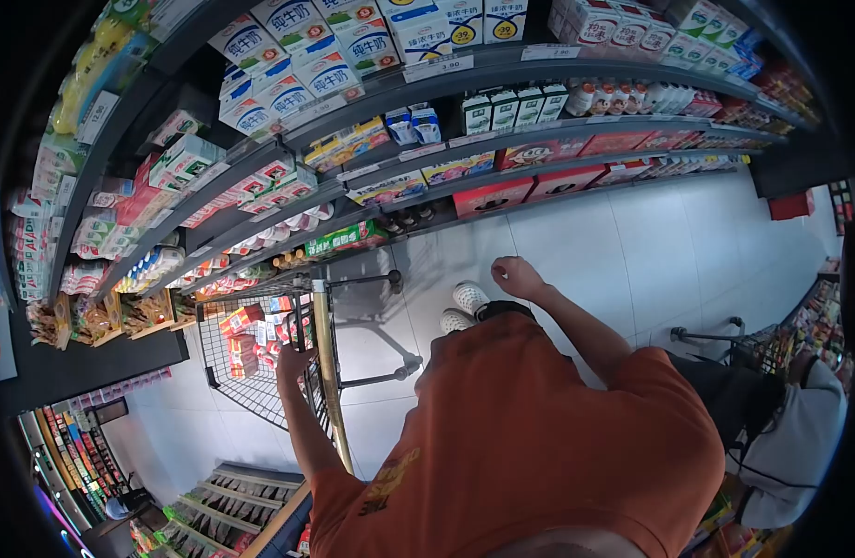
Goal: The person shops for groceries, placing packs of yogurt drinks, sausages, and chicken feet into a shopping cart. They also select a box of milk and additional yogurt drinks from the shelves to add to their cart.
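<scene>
A black wire shopping cart (251, 395) with a gold-coloured handle bar (325, 372) stands to my left. My left hand (295, 362) reaches past that bar and is closed on the cart's black frame at the near end of the basket. Red and white packages (244, 346) lie inside the basket. My right hand (518, 277) hangs over the floor in front of me, fingers curled in, with nothing seen in it. It touches neither the cart nor the shelves.
Long shelves (502, 70) curve across the front, stacked with milk cartons (288, 88) and red boxes (493, 197). Pale floor tiles (576, 242) run along them. Behind me at right are a person in a grey top (795, 437) and another cart (767, 349). A produce rack (232, 507) stands lower left.
</scene>
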Tool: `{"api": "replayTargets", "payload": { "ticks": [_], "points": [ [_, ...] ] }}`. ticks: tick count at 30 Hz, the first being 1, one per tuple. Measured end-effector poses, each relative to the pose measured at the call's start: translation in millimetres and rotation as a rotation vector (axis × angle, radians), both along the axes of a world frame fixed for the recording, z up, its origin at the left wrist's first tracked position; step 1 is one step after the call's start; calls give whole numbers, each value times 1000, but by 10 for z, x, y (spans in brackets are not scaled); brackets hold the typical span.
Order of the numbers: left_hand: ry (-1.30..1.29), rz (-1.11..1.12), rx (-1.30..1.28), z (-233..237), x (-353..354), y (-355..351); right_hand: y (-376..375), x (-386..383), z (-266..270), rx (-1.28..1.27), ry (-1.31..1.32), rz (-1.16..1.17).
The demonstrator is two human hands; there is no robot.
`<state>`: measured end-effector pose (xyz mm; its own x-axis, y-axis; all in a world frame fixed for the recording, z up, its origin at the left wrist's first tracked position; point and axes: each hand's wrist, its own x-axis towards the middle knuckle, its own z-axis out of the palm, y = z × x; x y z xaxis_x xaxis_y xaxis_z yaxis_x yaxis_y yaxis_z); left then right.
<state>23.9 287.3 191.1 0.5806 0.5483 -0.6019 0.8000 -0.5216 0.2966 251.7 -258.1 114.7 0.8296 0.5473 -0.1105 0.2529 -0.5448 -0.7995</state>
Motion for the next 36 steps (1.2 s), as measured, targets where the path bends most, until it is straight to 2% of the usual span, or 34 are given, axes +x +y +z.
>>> {"api": "replayTargets", "payload": {
  "ticks": [1, 6, 8, 11, 12, 15, 19, 26, 29, 36],
  "points": [
    [13, 17, -21, 33, -8, -11, -9, -23, -54, -11, -8, -10],
    [-174, 314, -573, 382, -67, -197, -67, -197, 14, -116, 26, -73],
    [-214, 392, -727, 334, -62, -224, -144, -286, 70, -151, 55, -103],
    [-68, 244, -573, 169, -150, -70, -265, -418, 97, -179, 62, -168],
    [-76, 259, -546, 273, -115, -165, -300, -448, 82, -194, 43, -168],
    [-171, 233, -616, 183, -123, -88, -386, -560, 56, -226, 11, -189],
    [-248, 355, -576, 285, -115, -264, -396, -658, 35, -208, 20, -252],
    [-230, 261, -549, 234, -156, -278, -289, -617, 88, -140, 13, -264],
    [-213, 284, -497, 242, -155, -368, -249, -516, 97, -136, 25, -270],
    [-171, 363, -570, 235, -86, -585, -168, -222, -120, -147, 25, -234]
  ]
}}
